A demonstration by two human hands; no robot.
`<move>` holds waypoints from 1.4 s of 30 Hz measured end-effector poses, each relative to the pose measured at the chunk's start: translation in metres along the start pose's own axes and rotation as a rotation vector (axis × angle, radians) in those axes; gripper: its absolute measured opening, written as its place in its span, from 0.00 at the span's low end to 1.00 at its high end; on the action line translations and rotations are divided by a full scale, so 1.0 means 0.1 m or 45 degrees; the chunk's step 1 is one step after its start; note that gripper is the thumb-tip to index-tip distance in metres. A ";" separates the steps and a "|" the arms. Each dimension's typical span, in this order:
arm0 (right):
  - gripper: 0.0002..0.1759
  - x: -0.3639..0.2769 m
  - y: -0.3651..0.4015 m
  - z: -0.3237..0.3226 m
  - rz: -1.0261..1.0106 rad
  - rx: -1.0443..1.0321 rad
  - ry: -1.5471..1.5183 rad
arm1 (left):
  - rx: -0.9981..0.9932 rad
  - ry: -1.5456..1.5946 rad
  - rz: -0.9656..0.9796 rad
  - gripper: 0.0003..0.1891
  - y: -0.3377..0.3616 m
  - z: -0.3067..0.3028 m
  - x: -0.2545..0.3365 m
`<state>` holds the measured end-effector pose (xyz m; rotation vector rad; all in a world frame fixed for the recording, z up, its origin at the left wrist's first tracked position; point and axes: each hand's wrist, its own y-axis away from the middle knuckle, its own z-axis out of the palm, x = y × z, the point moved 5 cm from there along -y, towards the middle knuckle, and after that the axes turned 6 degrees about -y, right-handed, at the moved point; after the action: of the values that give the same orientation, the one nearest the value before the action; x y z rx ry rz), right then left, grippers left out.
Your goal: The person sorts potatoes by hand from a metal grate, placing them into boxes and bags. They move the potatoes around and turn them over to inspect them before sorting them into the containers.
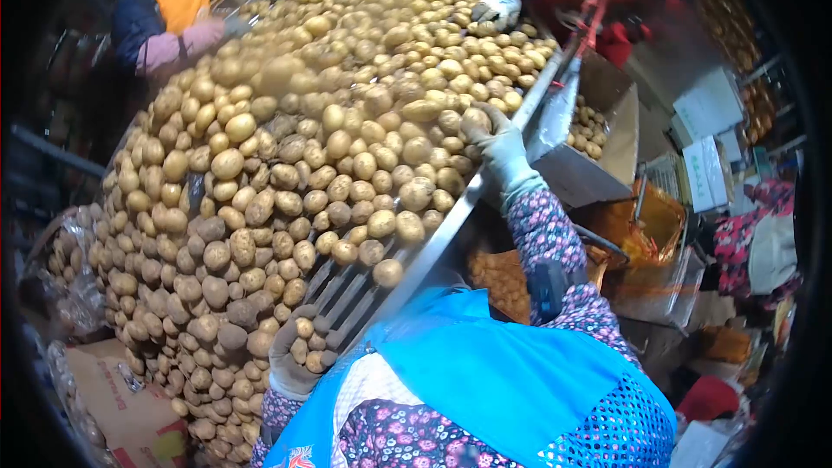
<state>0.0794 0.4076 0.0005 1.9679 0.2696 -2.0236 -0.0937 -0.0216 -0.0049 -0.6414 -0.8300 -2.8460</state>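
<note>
Head view: right hand (504, 149), right of centre, grip curled round a potato (475, 124) on its upper-left side; left hand (290, 367), lower left of centre, cupped round several small potatoes (300, 350).

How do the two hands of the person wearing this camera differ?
The left hand cups several potatoes, while the right hand grasps a single potato.
The left hand is low in the view, beside the metal bars; the right hand is higher up, by the metal rim.
The left hand's covering looks mostly dull grey; the right hand's is paler towards the wrist.
Both are gloved, below floral sleeves.
</note>
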 end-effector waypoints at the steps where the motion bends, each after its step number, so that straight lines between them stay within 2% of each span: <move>1: 0.20 -0.12 0.16 -0.07 -0.011 -0.037 -0.573 | -0.002 -0.034 0.018 0.20 0.01 0.04 -0.01; 2: 0.12 -0.16 0.40 -0.09 0.106 -0.014 -1.132 | -0.025 -0.066 -0.009 0.20 0.03 0.11 -0.05; 4: 0.10 -0.12 0.68 -0.21 -0.038 -0.246 -1.151 | 0.020 -0.002 0.020 0.18 0.03 0.23 -0.09; 6: 0.13 0.25 1.04 -0.38 0.072 -0.301 -1.035 | -0.051 0.019 -0.099 0.17 -0.03 0.31 -0.19; 8: 0.17 0.20 1.65 -0.47 0.413 -0.304 -1.132 | -0.097 -0.016 -0.183 0.17 -0.11 0.43 -0.30; 9: 0.20 0.34 1.90 -0.54 0.459 -0.303 -1.150 | -0.011 -0.144 -0.208 0.17 -0.16 0.50 -0.35; 10: 0.22 0.53 2.12 -0.60 0.504 -0.311 -1.169 | -0.041 -0.176 -0.262 0.17 -0.21 0.61 -0.42; 12: 0.24 0.88 2.53 -0.69 0.662 -0.208 -1.412 | 0.069 -0.403 -0.407 0.17 -0.34 0.75 -0.60; 14: 0.22 0.72 2.81 -0.96 0.748 0.110 -1.367 | 0.043 -0.426 -0.523 0.18 -0.49 0.91 -0.82; 16: 0.19 0.81 2.86 -1.34 0.594 0.340 -1.444 | -0.088 -0.604 -0.592 0.18 -0.63 1.12 -1.00; 17: 0.17 0.95 2.81 -1.62 0.512 0.421 -1.469 | -0.044 -0.640 -0.616 0.18 -0.65 1.24 -1.08; 18: 0.16 1.01 2.68 -1.93 0.439 0.213 -1.912 | -0.054 -0.647 -0.615 0.18 -0.73 1.33 -1.13; 19: 0.17 0.79 2.66 -2.33 0.145 0.208 -1.399 | -0.067 -0.645 -0.675 0.18 -0.80 1.39 -1.20; 20: 0.19 0.48 2.58 -2.72 -0.011 0.721 -1.293 | -0.071 -0.641 -0.733 0.18 -0.86 1.44 -1.26; 21: 0.21 0.34 2.46 -3.11 -0.089 0.645 -1.307 | -0.114 -0.641 -0.756 0.20 -0.93 1.53 -1.32; 22: 0.25 0.35 2.35 -3.53 -0.181 0.766 -1.360 | -0.097 -0.641 -0.746 0.20 -1.02 1.61 -1.38; 23: 0.29 0.41 2.30 -3.84 -0.122 0.713 -1.484 | -0.112 -0.656 -0.766 0.20 -1.10 1.72 -1.47; 24: 0.33 0.56 2.22 -4.11 -0.040 0.839 -1.496 | -0.116 -0.672 -0.787 0.21 -1.20 1.83 -1.54; 26: 0.35 0.47 2.21 -4.00 -0.060 0.829 -1.163 | -0.149 -0.697 -0.799 0.20 -1.45 2.01 -1.72; 28: 0.29 0.47 2.31 -3.57 0.177 0.687 -1.073 | -0.211 -0.587 -0.839 0.20 -1.64 2.18 -1.89; 30: 0.26 0.68 2.50 -3.22 0.124 0.607 -1.004 | -0.141 -0.495 -0.881 0.20 -1.80 2.27 -2.02; 32: 0.27 0.92 2.60 -2.84 0.169 0.518 -1.165 | -0.173 -0.452 -0.901 0.20 -1.97 2.30 -2.16; 33: 0.27 1.00 2.60 -2.69 0.152 0.438 -1.297 | -0.291 -0.410 -0.957 0.21 -2.08 2.27 -2.25; 34: 0.27 1.17 2.57 -2.47 0.403 0.420 -1.432 | -0.349 -0.445 -0.962 0.21 -2.15 2.27 -2.34; 35: 0.28 0.98 2.55 -2.17 0.508 0.405 -1.351 | -0.384 -0.517 -0.920 0.20 -2.16 2.32 -2.43; 36: 0.29 0.79 2.50 -1.88 0.704 0.542 -1.392 | -0.429 -0.590 -0.887 0.20 -2.14 2.39 -2.54; 37: 0.27 0.96 2.46 -1.65 0.766 0.483 -1.580 | -0.483 -0.786 -0.774 0.18 -2.04 2.52 -2.59; 38: 0.23 0.82 2.35 -1.51 0.505 0.490 -1.499 | -0.529 -1.117 -0.629 0.18 -2.03 2.55 -2.65; 39: 0.20 0.68 2.34 -1.38 0.542 0.487 -1.928 | -0.899 -1.593 -0.062 0.19 -2.02 2.64 -2.65; 40: 0.21 0.70 2.31 -1.33 0.411 0.363 -2.149 | -1.254 -1.979 0.591 0.20 -1.90 2.72 -2.69; 41: 0.22 0.77 2.40 -1.30 0.461 0.452 -2.137 | -1.163 -1.981 0.234 0.21 -1.94 2.56 -2.78; 42: 0.22 0.74 2.47 -1.28 0.512 0.542 -2.125 | -1.571 -2.236 1.019 0.25 -1.70 2.83 -2.70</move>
<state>0.2838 0.2137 -0.0597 -0.1004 -0.8663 -2.6788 0.2170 0.2699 0.0124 -2.6422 1.1629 -1.1004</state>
